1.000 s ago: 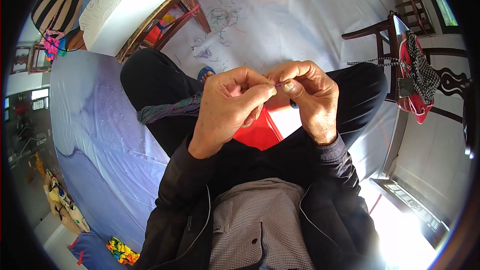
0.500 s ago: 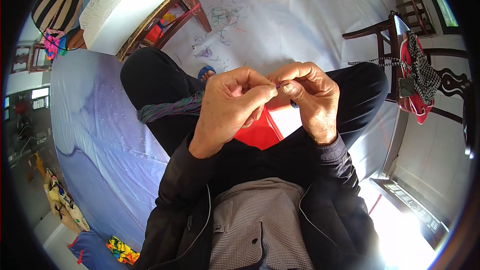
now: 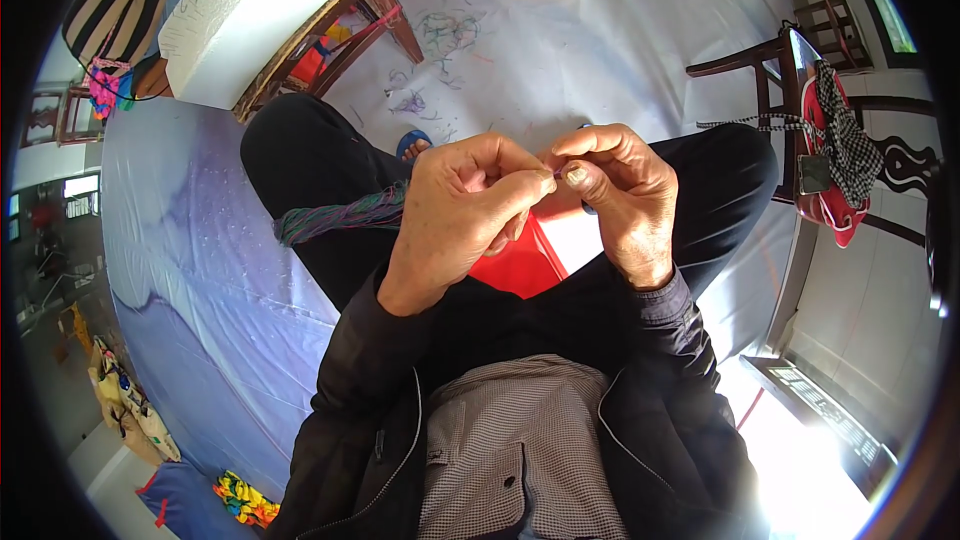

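Above my lap, my left hand [image 3: 465, 210] and my right hand [image 3: 628, 202] meet fingertip to fingertip. Between the two thumbs a bit of purple thread [image 3: 559, 172] shows, pinched by both hands; most of it is hidden by the fingers. Over my left thigh lies a bundle of green and purple threads [image 3: 335, 217], running in behind my left hand. Beneath the hands, a red piece of material [image 3: 520, 262] sits between my legs.
A white foam block [image 3: 250, 15] rests on a wooden stool [image 3: 385, 15] at the far left. Thread scraps [image 3: 448, 32] litter the pale floor covering. To the right stands a dark wooden chair [image 3: 765, 80] with a red bag [image 3: 830, 202] and a checked cloth [image 3: 845, 130].
Both hands keep almost the same place and pinch. My right fingers have shifted very slightly.
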The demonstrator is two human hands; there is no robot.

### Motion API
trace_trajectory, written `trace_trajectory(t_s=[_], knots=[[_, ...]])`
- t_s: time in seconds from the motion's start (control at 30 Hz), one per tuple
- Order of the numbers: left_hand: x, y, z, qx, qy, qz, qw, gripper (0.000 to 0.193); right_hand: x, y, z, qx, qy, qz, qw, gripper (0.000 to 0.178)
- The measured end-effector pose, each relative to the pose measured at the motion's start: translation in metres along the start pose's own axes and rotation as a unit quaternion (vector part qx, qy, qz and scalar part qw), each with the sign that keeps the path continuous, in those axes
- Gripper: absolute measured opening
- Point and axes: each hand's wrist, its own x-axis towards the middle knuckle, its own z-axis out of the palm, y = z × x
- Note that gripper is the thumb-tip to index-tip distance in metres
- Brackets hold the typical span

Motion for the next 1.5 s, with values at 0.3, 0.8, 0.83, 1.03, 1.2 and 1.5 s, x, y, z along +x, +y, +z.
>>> trace_trajectory(t_s=[0.3, 0.8, 0.83, 1.03, 1.2, 1.5], knots=[[0.0005, -0.0011, -0.0009, -0.002, -0.008, 0.002, 1.000, 0.007, 0.0006, 0.0005, -0.0027, 0.009, -0.016, 0.000, 1.000, 0.013], [0.0012, -0.0031, -0.0015, -0.006, -0.008, 0.002, 1.000, 0.008, 0.0002, 0.0041, -0.0051, -0.010, -0.036, -0.001, 0.999, 0.009], [0.0010, -0.0021, -0.0017, 0.000, -0.009, -0.001, 1.000, 0.008, 0.0002, 0.0041, -0.0050, -0.012, -0.035, -0.002, 0.999, 0.009], [0.0002, -0.0009, -0.0021, 0.020, -0.009, -0.010, 1.000, 0.008, 0.0000, 0.0024, -0.0044, -0.017, -0.029, 0.002, 0.999, 0.010], [0.0003, -0.0010, -0.0021, 0.018, -0.008, -0.015, 1.000, 0.008, -0.0007, 0.0021, -0.0046, -0.008, -0.026, 0.008, 1.000, 0.010], [0.0016, -0.0006, -0.0035, 0.011, 0.013, -0.021, 1.000, 0.008, -0.0055, -0.0046, -0.0001, -0.084, 0.057, -0.020, 0.995, 0.012]])
